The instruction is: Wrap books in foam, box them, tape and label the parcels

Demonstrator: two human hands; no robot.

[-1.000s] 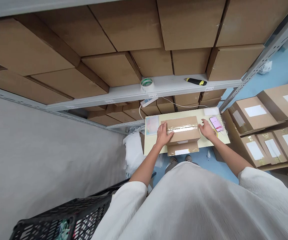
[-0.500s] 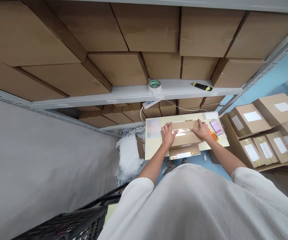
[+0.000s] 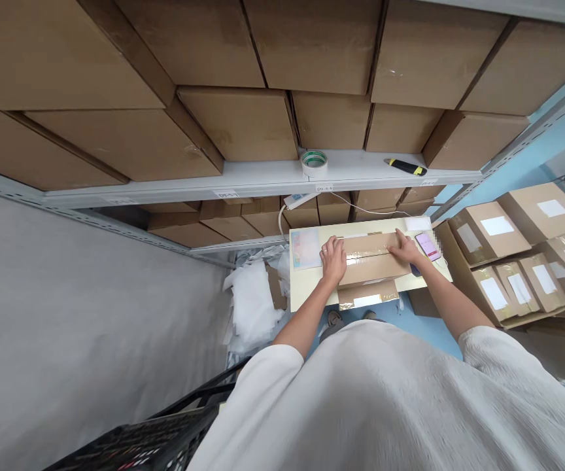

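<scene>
The box [image 3: 373,267] lies on the table [image 3: 302,291], its top flaps down and meeting at a dark seam. Shiny clear tape [image 3: 361,254] shows along that seam, so the closing looks well advanced; whether the tape is pressed down everywhere, or reaches both ends, I cannot tell. The left hand [image 3: 334,260] lies on the box's left end with fingers bent (gripping or merely resting, I cannot tell). The right hand [image 3: 404,248] touches the right end, thumb and forefinger spread apart rather than clamped.

The table is pale yellow, with a printed sheet [image 3: 305,248] to the left and a lit phone [image 3: 427,246] to the right. A labelled brown panel [image 3: 368,297] shows at the near edge (a second box, perhaps). Behind, a grey shelf [image 3: 257,176] bears stacked cartons [image 3: 238,124], a roll [image 3: 314,163] and a knife [image 3: 407,167]. Labelled parcels [image 3: 496,226] stand at right; white wrapping [image 3: 253,304] is heaped at left, above a black crate [image 3: 140,438]. The floor [image 3: 403,322] is blue.
</scene>
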